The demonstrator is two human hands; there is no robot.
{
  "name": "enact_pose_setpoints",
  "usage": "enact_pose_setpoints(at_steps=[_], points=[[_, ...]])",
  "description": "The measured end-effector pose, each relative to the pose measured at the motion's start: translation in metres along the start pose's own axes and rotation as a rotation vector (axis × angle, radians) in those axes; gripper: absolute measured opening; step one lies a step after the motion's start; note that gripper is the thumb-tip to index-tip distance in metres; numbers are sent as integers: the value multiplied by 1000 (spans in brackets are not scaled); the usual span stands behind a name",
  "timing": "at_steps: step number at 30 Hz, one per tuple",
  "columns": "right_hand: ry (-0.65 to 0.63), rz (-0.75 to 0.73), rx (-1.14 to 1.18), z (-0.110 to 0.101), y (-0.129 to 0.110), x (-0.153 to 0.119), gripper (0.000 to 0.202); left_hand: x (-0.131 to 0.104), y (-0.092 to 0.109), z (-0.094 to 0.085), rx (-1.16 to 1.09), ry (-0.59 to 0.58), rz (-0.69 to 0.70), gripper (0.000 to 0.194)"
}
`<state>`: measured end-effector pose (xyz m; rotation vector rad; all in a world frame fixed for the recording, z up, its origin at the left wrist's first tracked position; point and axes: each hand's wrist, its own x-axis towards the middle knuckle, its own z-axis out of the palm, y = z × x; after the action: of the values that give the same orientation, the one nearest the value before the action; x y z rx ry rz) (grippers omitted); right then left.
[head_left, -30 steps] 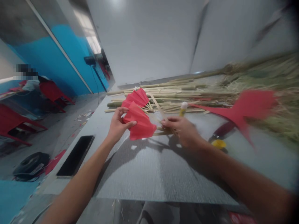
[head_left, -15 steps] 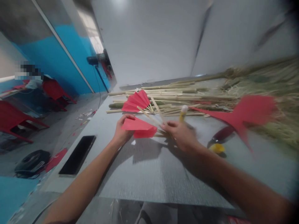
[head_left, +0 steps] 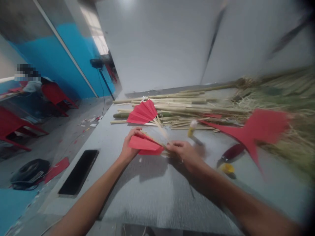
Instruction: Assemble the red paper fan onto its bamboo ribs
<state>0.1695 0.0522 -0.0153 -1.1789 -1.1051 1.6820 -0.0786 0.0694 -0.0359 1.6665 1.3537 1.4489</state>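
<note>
My left hand grips the left end of a folded red paper above the table. My right hand pinches thin pale sticks at the paper's right end; one stick lies along the paper's upper edge. Behind them a second pleated red paper fan rests on bamboo strips. A small glue bottle with a white cap stands just beyond my right hand.
A black phone lies on the table at the left. To the right are a dark red-handled tool, a yellow round item and cut red paper. A person sits far left near red chairs.
One stick that stood away from the red paper now lies along its upper edge. The whole view has shifted slightly, with table items appearing lower.
</note>
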Motion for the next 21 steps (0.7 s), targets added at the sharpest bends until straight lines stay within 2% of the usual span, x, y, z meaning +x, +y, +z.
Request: enact_pose_setpoints(at_steps=[4, 9, 12, 18, 21], points=[[1, 51, 67, 1, 0, 1, 23, -3, 2, 8, -198, -18, -45, 43], [-21, 72, 85, 3, 1, 2, 24, -7, 10, 21, -214, 143, -229, 56], [-8, 56, 35, 3, 0, 1, 28, -8, 12, 26, -187, 209, -287, 61], [14, 21, -39, 3, -4, -1, 28, -4, 19, 26, 1, 276, -300, 41], [26, 4, -82, 2, -4, 0, 27, 3, 25, 22, 64, 254, -273, 36]])
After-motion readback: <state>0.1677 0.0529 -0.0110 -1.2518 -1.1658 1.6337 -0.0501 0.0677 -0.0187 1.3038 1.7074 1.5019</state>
